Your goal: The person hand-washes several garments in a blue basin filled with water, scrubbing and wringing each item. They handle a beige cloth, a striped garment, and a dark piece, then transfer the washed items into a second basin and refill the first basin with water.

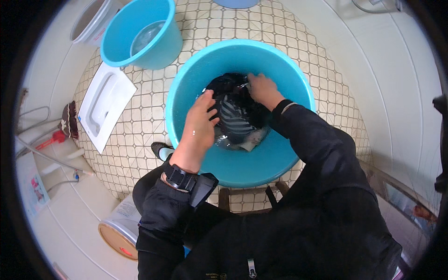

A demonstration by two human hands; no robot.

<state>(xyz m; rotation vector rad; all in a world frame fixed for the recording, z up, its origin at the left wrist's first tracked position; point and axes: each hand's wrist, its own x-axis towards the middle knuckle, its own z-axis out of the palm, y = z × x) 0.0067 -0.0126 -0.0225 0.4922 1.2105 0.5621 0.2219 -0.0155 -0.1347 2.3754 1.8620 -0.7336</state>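
While you lean over the large round turquoise plastic basin (224, 168), both of your bare hands are inside its rim, at the heap of dark, wet-looking cloth (228, 86) lying at the bottom, a little above the basin's middle as you see it. Your left hand (200, 122) is at the left edge of the heap, its fingers loosely spread and apart from one another; you cannot tell from this view whether their tips press on the fabric. Your right hand (265, 91) is bent down at the upper right edge of the heap, its fingers curled and slightly blurred, so whether they are clamped on the cloth cannot be told. Between your hands shows a grey-striped dark piece of fabric (235, 119), and just below it, on the side nearer you, a pale patch (254, 139) with shiny glints beside it.

You wear a black jacket (322, 144) and, on your left wrist, a black watch-like band (181, 178). Beyond the basin to the upper left stands a smaller turquoise plastic bucket (163, 46), with a white bucket (93, 25) next to it. Left of the basin, a white ceramic squat toilet (99, 128) is set in the cream tiled floor (219, 23).
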